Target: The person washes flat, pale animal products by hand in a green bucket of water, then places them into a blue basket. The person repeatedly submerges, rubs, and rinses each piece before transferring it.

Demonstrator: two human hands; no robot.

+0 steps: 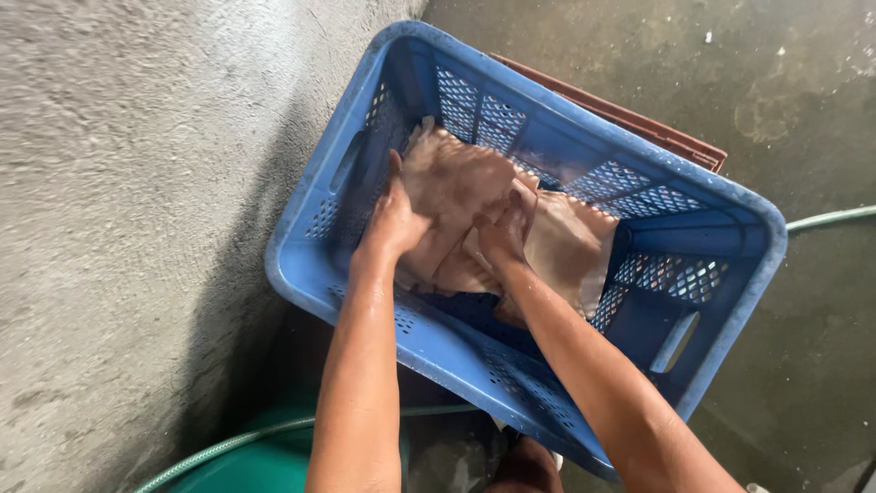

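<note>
Both hands [447, 224] pressing brown sheets [511, 219] inside blue crate [730, 237].

Crate [301, 265] floor under brown sheets [456, 183]

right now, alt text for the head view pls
Both hands, left hand and right hand, press on brown sheets inside a blue perforated plastic crate. The crate sits on a wet concrete floor beside a green hose.
</note>
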